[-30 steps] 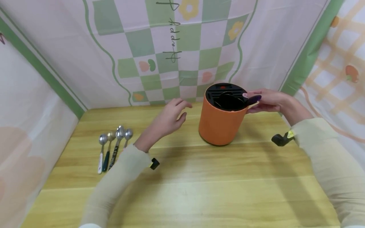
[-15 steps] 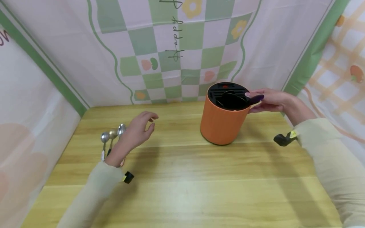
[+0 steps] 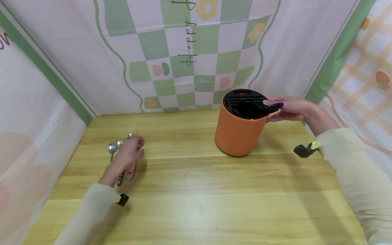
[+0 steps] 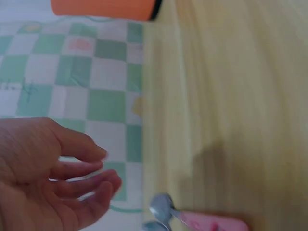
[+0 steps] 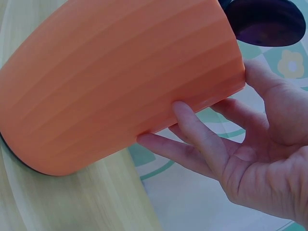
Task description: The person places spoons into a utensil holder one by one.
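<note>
My left hand [image 3: 128, 149] hovers over several spoons lying side by side at the left, its fingers loosely bent. The left wrist view shows nothing in that hand [image 4: 53, 178]. Nearest to it are a spoon with a pink handle [image 3: 131, 170] and one with a dark patterned handle [image 3: 120, 178]. Two more spoon heads show, one silver [image 3: 112, 148] and one gold-toned [image 3: 119, 143]; the hand hides their handles. At the right, my right hand [image 3: 289, 108] holds an orange utensil holder [image 3: 240, 136], its thumb at the rim and fingertips against the ribbed wall [image 5: 125, 72].
A dark purple rounded utensil end [image 3: 275, 107] leans out over the holder's rim. The holder's black slotted top [image 3: 234, 98] has a large round opening. Printed cloth [image 3: 205, 61] hangs behind the wooden table [image 3: 196, 204] and along both sides.
My left hand has moved left and down from beside the holder to the spoons, covering some of them. The right hand and the holder keep their place.
</note>
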A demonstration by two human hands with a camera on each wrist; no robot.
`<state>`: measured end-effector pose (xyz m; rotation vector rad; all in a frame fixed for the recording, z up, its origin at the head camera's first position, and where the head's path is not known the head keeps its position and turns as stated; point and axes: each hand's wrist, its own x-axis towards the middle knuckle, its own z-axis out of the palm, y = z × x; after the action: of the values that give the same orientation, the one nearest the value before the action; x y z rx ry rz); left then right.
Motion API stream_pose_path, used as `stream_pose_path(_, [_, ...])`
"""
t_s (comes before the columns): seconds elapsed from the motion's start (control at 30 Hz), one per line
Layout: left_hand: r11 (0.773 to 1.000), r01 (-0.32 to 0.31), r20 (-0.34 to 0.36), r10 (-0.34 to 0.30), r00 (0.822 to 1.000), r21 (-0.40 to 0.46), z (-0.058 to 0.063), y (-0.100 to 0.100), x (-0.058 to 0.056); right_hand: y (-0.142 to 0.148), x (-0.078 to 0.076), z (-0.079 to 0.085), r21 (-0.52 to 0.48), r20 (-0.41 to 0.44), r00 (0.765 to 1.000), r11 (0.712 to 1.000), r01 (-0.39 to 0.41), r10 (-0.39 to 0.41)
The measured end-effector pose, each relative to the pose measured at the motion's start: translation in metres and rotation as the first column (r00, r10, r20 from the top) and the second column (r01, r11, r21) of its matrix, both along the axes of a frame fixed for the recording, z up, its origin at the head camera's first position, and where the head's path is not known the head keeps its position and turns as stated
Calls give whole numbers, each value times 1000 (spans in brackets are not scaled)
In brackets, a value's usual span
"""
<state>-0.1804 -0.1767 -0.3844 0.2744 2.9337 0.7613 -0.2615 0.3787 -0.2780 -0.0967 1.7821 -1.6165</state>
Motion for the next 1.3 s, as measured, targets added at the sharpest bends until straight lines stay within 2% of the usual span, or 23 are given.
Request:
stream_pose_path(0.07, [1000,-30,49,30,998,0,-5,-6,0,0,0,0,8,-3,1000,1000,4,-4])
stream_pose_path(0.23, [997,-65,113,68,991,-36,-12,-13,0,-1,1,1,22,1,1000,1000,21,-21])
stream_pose_path(0.43, [993,-82,250,100,963,-81,-15,-13,1,0,2,-1,37,-3,999,999,34,-34])
stream_pose_path(0.67, [992,-41,186,62,981,-115,-29,-16,-3,-2,2,-1,62,-10,998,996,65,-65])
stream_pose_path(0.8, [988,-37,197,66,978,-147,-34,-15,-7,-2,2,0,74,-22,996,994,86,-85])
stream_pose_path(1.03, [994,-30,232,53,971,-103,-31,-15,-9,-3,2,2,57,9,996,994,89,-90])
stream_pose_path(1.17, [994,-24,249,51,967,-111,-27,-14,-7,-4,2,1,74,11,995,993,94,-95])
stream_pose_path(1.3, [994,-61,245,83,966,-94,-19,-10,-5,-5,3,2,72,11,994,992,106,-107])
